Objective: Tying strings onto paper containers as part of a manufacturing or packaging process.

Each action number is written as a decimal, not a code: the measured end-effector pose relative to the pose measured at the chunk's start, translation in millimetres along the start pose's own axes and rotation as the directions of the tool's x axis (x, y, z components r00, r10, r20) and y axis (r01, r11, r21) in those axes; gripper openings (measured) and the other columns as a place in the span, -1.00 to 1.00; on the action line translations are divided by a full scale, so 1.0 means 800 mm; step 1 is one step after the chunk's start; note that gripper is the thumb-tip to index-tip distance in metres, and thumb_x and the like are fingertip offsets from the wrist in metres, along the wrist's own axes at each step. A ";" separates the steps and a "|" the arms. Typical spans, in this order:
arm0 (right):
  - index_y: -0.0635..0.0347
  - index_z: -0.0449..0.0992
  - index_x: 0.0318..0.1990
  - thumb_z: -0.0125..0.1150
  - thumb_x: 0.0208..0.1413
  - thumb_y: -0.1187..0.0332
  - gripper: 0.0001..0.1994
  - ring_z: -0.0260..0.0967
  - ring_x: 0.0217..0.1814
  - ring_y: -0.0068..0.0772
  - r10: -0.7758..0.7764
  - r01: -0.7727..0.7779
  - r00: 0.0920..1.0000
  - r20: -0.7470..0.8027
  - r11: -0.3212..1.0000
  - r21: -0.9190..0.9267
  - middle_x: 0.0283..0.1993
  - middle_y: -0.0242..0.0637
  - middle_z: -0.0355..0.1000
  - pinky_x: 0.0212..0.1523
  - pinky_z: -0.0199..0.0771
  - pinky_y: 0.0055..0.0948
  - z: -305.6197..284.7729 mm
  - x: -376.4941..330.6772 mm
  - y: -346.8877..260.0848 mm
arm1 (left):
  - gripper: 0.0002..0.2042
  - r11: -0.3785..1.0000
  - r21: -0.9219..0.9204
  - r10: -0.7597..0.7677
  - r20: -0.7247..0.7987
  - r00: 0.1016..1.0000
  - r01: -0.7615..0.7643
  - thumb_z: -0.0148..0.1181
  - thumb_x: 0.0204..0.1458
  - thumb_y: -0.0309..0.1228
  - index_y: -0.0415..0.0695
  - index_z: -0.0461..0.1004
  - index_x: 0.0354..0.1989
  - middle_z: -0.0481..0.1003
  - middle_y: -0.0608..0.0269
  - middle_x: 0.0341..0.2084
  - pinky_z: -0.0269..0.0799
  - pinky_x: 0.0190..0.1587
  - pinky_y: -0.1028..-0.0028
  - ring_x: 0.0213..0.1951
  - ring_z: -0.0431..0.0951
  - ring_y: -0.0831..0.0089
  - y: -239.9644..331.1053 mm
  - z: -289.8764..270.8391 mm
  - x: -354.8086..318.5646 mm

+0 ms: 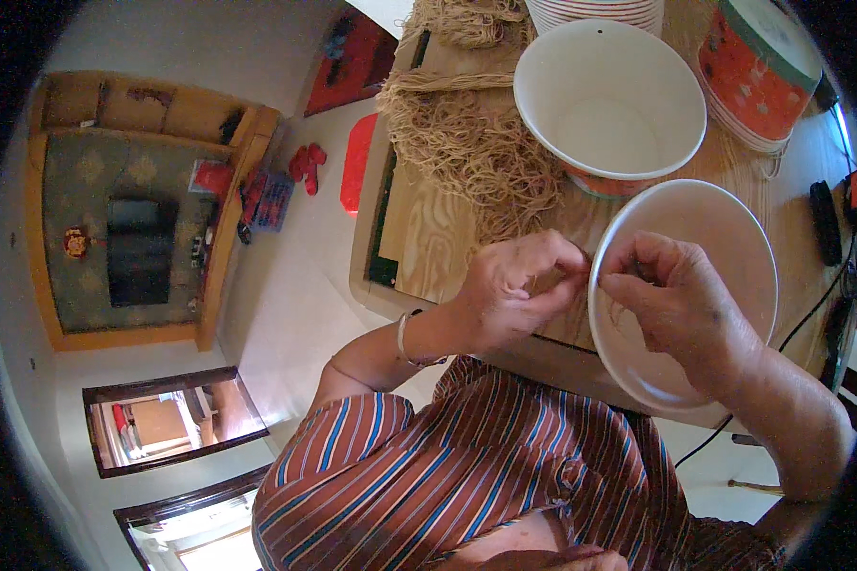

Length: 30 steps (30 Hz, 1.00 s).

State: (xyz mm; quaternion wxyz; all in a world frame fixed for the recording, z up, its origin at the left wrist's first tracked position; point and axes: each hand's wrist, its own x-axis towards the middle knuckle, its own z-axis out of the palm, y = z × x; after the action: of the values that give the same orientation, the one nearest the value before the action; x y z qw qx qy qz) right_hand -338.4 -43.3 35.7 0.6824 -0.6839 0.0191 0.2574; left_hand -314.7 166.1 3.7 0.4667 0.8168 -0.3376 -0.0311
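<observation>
A white paper bucket (724,228) lies tilted at the table's near edge, its open mouth facing me. My right hand (681,305) grips its rim from the right, fingers curled inside. My left hand (519,285) pinches at the rim's left side, thumb and fingers closed on a thin tan string. Behind it stands a second white bucket (609,95) upright, with an orange outside. A pile of tan strings (471,143) lies on the wooden table (428,238) to the left of the buckets.
A stack of orange-printed buckets (757,67) lies at the far right, another stack of rims (595,11) at the top. Black cable and small black devices (824,219) rest on the table's right side. A red stool (357,162) stands on the floor left of the table.
</observation>
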 end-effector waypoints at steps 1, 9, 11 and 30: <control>0.34 0.51 -0.32 0.19 0.08 0.45 -0.89 0.38 -0.36 -0.59 -0.010 0.009 1.000 -0.008 0.996 -0.085 -0.43 -0.34 0.49 -0.30 0.43 -0.53 -0.001 -0.002 0.000 | -0.86 0.998 -0.056 -0.033 -0.006 0.999 0.032 0.19 -0.05 -0.64 -0.19 0.45 -0.31 0.51 0.23 -0.42 0.46 -0.27 0.51 -0.34 0.57 0.46 -0.002 -0.001 -0.002; 0.33 0.51 -0.35 0.20 0.08 0.41 -0.87 0.35 -0.42 -0.61 -0.029 0.017 0.999 -0.045 0.971 -0.237 -0.49 -0.32 0.46 -0.38 0.41 -0.52 -0.012 -0.007 0.009 | -0.90 0.932 -0.313 -0.254 -0.205 0.945 0.182 0.08 0.09 -0.64 -0.19 0.44 -0.26 0.52 0.28 -0.36 0.45 -0.13 0.60 -0.26 0.52 0.61 -0.021 -0.025 -0.010; 0.20 0.44 -0.36 0.14 0.16 0.35 -0.87 0.16 -0.61 -0.77 -0.084 0.066 0.995 -0.059 0.964 -0.258 -0.57 -0.52 0.28 -0.67 0.18 -0.68 -0.011 -0.004 0.016 | -0.90 0.927 -0.374 -0.146 -0.283 0.948 0.031 0.08 0.08 -0.66 -0.20 0.44 -0.27 0.51 0.22 -0.28 0.44 -0.09 0.58 -0.20 0.50 0.61 -0.022 -0.028 -0.006; 0.26 0.36 -0.02 0.07 0.10 0.52 -0.73 0.46 -0.28 0.00 -0.675 0.381 0.737 0.044 0.361 -0.851 -0.24 -0.02 0.45 -0.29 0.48 -0.21 0.008 -0.011 0.024 | -0.89 0.891 -0.021 0.448 0.212 0.869 -0.454 0.14 0.09 -0.32 -0.07 0.46 -0.34 0.51 0.24 -0.51 0.45 -0.36 0.39 -0.45 0.55 0.31 -0.026 -0.003 0.123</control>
State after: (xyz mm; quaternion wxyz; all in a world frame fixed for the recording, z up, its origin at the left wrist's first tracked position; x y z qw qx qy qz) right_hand -355.6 -41.9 21.6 0.3174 -0.9158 -0.2179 -0.1140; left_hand -227.0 117.9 14.6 0.4105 0.7142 -0.5669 -0.0032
